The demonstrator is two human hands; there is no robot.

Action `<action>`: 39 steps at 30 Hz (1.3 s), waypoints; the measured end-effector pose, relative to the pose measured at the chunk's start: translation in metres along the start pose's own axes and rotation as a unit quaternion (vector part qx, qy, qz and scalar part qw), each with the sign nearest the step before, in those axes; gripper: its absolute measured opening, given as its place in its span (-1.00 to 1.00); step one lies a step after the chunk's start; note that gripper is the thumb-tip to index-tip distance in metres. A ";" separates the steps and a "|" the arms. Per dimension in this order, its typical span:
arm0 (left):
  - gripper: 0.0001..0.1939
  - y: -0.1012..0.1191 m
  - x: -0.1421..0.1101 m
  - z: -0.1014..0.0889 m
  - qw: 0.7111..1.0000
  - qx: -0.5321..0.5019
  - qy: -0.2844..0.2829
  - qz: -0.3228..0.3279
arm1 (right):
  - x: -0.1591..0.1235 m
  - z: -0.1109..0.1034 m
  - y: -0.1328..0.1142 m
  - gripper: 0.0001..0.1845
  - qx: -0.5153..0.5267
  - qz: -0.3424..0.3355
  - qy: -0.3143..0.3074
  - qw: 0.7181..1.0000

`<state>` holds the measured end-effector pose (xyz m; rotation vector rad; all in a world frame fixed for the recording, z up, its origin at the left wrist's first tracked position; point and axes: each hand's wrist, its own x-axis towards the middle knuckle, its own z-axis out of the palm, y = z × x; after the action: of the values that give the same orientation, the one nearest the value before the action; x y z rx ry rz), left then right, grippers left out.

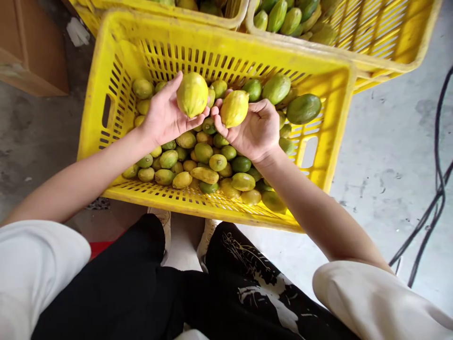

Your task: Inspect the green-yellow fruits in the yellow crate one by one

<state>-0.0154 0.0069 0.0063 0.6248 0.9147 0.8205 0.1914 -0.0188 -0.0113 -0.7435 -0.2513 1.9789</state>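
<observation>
My left hand (166, 113) holds a large yellow-green lemon (193, 94), its thumb against the side and its fingers curled beneath. In my right hand (258, 127) rests a smaller, yellower lemon (235, 108) with a pointed tip, held between thumb and fingers. Both hands are raised over a yellow plastic crate (219, 212), close together with the two fruits a short gap apart. Below them lies a heap of green and yellow fruits (203, 152) of the same kind. A large dark green fruit (303, 109) sits near the crate's right wall.
Behind stand more yellow crates (382, 42) with longish green fruits (277, 15) in them. A cardboard box (35, 47) is on the floor at upper left. Black cables (437, 193) run along the concrete floor (375, 156) at right. My shoes (207, 241) are at the crate's near side.
</observation>
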 end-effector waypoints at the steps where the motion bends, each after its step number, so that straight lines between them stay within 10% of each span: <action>1: -0.58 -0.001 0.000 0.001 1.000 0.003 0.004 -0.005 | 0.001 -0.001 0.000 -0.68 -0.006 0.005 -0.002 1.000; 13: -0.77 -0.010 -0.002 0.002 0.993 -0.100 -0.039 -0.053 | 0.003 -0.018 0.007 -0.66 -0.073 -0.001 -0.032 0.997; 23: -0.56 -0.007 -0.001 -0.003 0.989 -0.141 -0.025 -0.043 | 0.001 -0.011 0.000 -0.60 -0.075 -0.053 -0.022 0.996; 39: -0.82 -0.009 0.000 0.000 0.999 -0.007 0.006 -0.038 | -0.005 0.012 -0.008 -0.75 0.017 -0.021 0.060 0.998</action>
<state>-0.0120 0.0017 -0.0006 0.5701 0.9360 0.7631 0.1922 -0.0177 0.0038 -0.8253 -0.1597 1.8872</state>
